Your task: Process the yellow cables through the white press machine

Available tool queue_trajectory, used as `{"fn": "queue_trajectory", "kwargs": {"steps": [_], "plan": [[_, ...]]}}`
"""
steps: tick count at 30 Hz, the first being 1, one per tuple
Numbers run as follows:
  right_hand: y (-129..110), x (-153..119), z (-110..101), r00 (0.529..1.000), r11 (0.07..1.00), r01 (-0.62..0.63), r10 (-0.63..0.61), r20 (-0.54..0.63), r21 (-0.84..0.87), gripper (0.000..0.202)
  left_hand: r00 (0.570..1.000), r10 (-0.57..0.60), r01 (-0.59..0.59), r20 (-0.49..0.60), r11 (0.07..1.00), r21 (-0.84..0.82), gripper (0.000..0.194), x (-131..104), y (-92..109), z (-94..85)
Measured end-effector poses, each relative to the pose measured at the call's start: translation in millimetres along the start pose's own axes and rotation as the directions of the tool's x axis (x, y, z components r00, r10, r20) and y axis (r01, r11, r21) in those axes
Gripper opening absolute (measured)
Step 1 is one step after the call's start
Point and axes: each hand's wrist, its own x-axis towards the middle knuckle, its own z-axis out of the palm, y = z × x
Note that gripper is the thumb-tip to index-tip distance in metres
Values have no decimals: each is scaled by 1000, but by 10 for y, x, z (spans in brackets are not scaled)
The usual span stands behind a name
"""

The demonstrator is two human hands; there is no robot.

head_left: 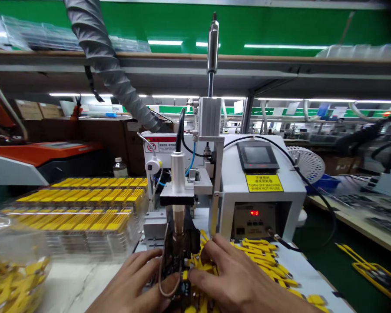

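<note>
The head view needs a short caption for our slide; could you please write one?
Both hands, left hand and right hand, meet at a dark fixture under a machine head, among yellow parts.

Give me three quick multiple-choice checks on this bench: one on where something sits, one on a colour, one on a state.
1. Where are the clear trays of yellow parts?
A. left of the machine
B. on the top shelf
C. on the floor

2. What colour is the warning label under the machine's screen?
A. blue
B. yellow
C. white

3. What are the hands doing?
A. hanging off the table
B. both gripping the grey hose
C. both at the black fixture under the tool

Answers: 1 A, the trays are stacked left of the white machine. 2 B, it is yellow with black text. 3 C, left hand and right hand flank the black fixture.
</note>
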Motion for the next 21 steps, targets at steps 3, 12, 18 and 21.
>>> {"fn": "queue_trajectory", "kwargs": {"steps": [3,12,18,21], "plan": [[8,12,-28,1000,1000,23,-23,-5,-15,24,1000,1,-2,-10,999,-36,41,11,-39,31],[11,-6,15,1000,1000,23,-23,-3,3,30,995,93,-91,-40,995,41,28,176,11,-171],[26,-16,46,1000,999,25,-25,-1,20,24,987,109,-115,-117,992,-52,26,216,36,-220],[25,-26,47,1000,1000,16,-16,14,18,23,991,121,-127,-56,986,-110,28,186,-22,-197]]}}
